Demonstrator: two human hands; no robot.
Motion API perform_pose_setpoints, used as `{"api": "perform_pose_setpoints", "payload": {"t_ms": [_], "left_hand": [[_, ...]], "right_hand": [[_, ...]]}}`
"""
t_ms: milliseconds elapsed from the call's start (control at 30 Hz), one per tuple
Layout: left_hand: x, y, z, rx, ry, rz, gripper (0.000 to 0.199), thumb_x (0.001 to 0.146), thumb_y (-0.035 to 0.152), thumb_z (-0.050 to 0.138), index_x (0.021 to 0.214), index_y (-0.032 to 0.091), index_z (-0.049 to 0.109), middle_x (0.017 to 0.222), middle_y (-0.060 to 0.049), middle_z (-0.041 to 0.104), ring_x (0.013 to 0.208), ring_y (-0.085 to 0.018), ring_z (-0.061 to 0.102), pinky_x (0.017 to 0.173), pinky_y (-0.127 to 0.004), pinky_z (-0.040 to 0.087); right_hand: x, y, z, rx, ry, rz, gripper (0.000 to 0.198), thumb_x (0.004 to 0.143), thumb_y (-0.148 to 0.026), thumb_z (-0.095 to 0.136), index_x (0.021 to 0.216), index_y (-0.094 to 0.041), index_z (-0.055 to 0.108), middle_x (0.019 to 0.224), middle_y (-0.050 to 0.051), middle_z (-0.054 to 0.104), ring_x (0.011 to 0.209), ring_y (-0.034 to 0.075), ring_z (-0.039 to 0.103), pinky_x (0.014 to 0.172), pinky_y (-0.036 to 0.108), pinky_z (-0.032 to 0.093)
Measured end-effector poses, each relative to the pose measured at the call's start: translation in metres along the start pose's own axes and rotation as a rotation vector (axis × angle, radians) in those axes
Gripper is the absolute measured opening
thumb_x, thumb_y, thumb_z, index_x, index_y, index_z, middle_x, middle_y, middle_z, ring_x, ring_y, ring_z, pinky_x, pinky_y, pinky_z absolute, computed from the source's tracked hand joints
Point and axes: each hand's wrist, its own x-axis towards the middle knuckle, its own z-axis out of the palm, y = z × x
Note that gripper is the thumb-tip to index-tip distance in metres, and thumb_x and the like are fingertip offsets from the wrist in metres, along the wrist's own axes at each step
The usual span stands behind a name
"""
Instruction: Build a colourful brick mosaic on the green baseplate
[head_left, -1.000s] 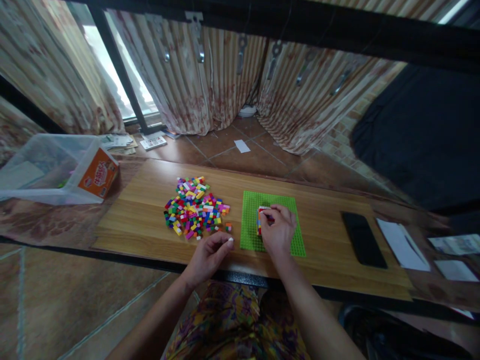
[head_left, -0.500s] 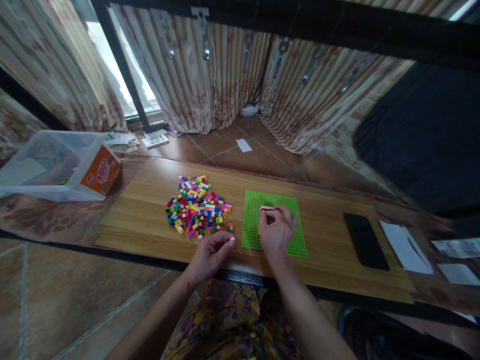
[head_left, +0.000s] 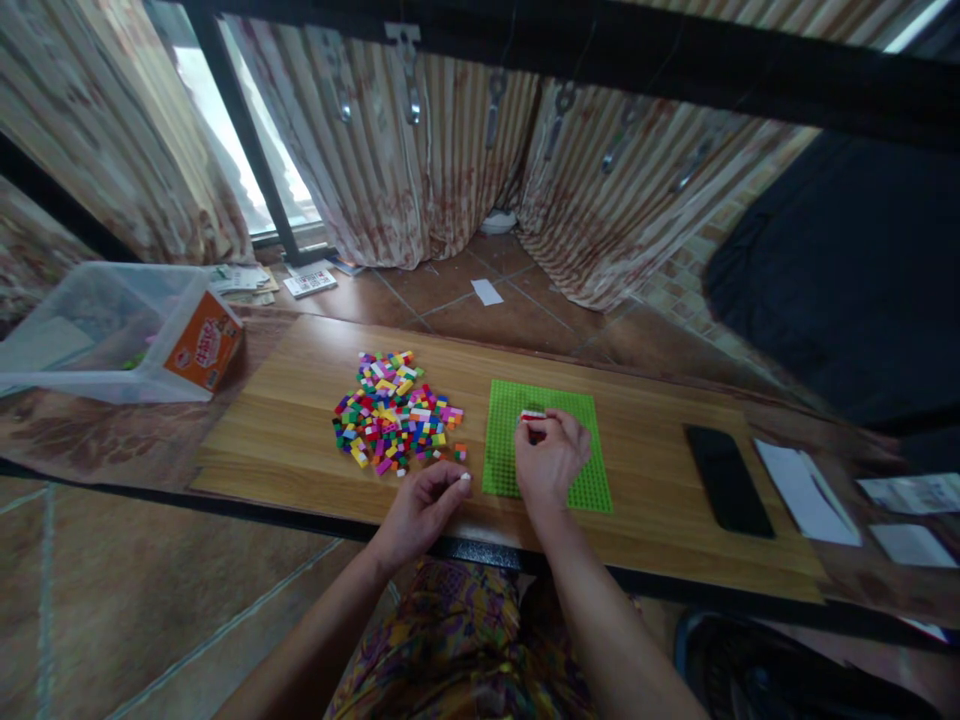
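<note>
My left hand [head_left: 424, 507] pinches a small white toy brick [head_left: 466, 477] between thumb and fingertip, just in front of the brick pile. On the green studded baseplate [head_left: 501, 440] stands a small build of red and white bricks [head_left: 533, 415]. The fingers of my right hand [head_left: 553, 455] are closed around its near side, covering most of it. Left of the baseplate lies a loose pile of many-coloured building bricks [head_left: 390, 412], a few of them scattered at its edge.
The wooden board [head_left: 285, 420] lies on the table under everything. A black phone [head_left: 727, 480] and white papers [head_left: 806, 490] are at the right. A clear plastic bin [head_left: 112, 385] with an orange label stands far left.
My right hand has shifted slightly left over the brick build, and its thumb now covers more of the near side. My left hand stays in place with the white brick.
</note>
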Motion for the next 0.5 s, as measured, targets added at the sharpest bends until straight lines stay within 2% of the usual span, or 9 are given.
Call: {"api": "perform_pose_setpoints", "payload": {"t_ms": [133,333,500], "left_hand": [[0.000,-0.003,-0.001,0.035,0.007,0.008,0.025,0.089,0.038,0.056,0.081,0.015,0.060,0.072,0.001,0.055,0.067,-0.010,0.048,0.061,-0.020,0.040],[0.001,-0.007,-0.002,0.082,-0.007,0.019,0.025,0.092,0.038,0.051,0.086,0.016,0.062,0.075,0.000,0.056,0.068,-0.011,0.050,0.063,-0.022,0.042],[0.001,-0.001,-0.004,0.093,-0.040,0.044,0.025,0.093,0.036,0.050,0.085,0.015,0.063,0.078,-0.002,0.059,0.072,-0.012,0.052,0.067,-0.022,0.043]], "right_hand": [[0.000,0.005,-0.002,0.011,-0.023,-0.022,0.012,0.080,-0.025,0.060,0.073,-0.019,0.067,0.104,0.010,0.066,0.100,0.028,0.051,0.085,0.044,0.036],[-0.014,0.009,-0.024,0.184,-0.036,-0.182,0.019,0.090,-0.030,0.053,0.095,-0.020,0.069,0.109,0.010,0.063,0.105,0.025,0.053,0.094,0.045,0.038],[-0.042,-0.004,-0.039,0.385,-0.392,-0.335,0.022,0.093,-0.026,0.049,0.103,-0.024,0.069,0.105,0.006,0.065,0.102,0.021,0.055,0.090,0.039,0.046]]}}
